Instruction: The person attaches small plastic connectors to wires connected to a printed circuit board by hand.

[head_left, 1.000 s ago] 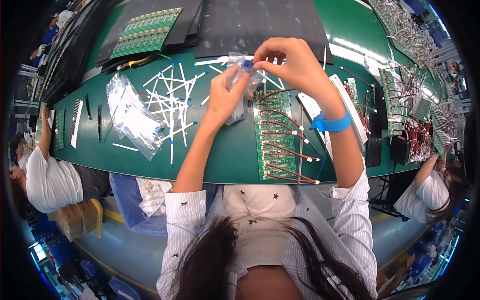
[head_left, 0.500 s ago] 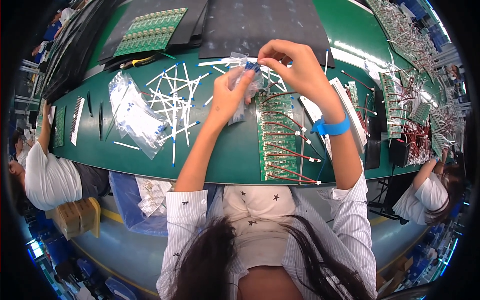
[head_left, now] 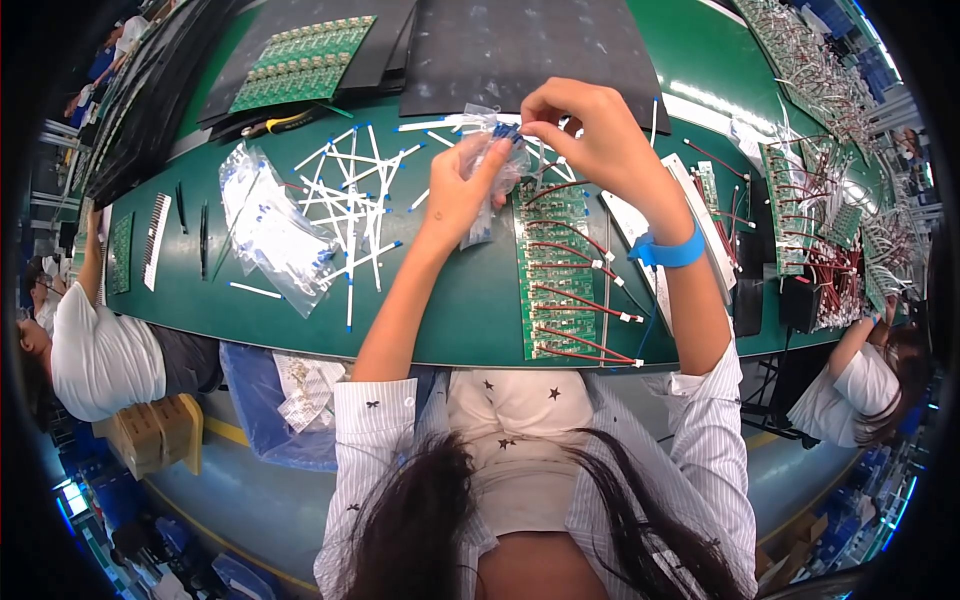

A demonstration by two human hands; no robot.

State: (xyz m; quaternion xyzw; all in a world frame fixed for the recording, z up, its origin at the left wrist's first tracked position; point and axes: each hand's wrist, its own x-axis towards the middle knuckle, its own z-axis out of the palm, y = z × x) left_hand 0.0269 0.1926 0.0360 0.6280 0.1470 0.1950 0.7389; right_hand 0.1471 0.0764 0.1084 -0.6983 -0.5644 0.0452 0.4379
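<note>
My left hand (head_left: 462, 190) is closed round a small clear plastic bag (head_left: 478, 228). Blue-tipped ends of white flat ribbon cables (head_left: 508, 131) stick out of the bag's opening beside my thumb. My right hand (head_left: 592, 135), a blue strap round its wrist, has thumb and forefinger pinched together at those blue ends. Whether a single cable sits in the pinch cannot be made out. Below my hands lies a green circuit board panel (head_left: 552, 290) with several red and black wire leads ending in white connectors. Loose white ribbon cables (head_left: 350, 200) are scattered left of my left hand.
A larger clear bag of ribbon cables (head_left: 268, 225) lies at the left, near tweezers (head_left: 203, 240) and yellow-handled pliers (head_left: 278, 122). Black sheets (head_left: 530, 60) cover the far side. Wired boards (head_left: 790, 220) crowd the right. Co-workers sit at both ends; a blue-lined bin (head_left: 270, 400) stands below the edge.
Almost nothing differs. My right hand's fingers have shifted very slightly at the blue cable ends, while my left hand keeps its hold on the bag.
</note>
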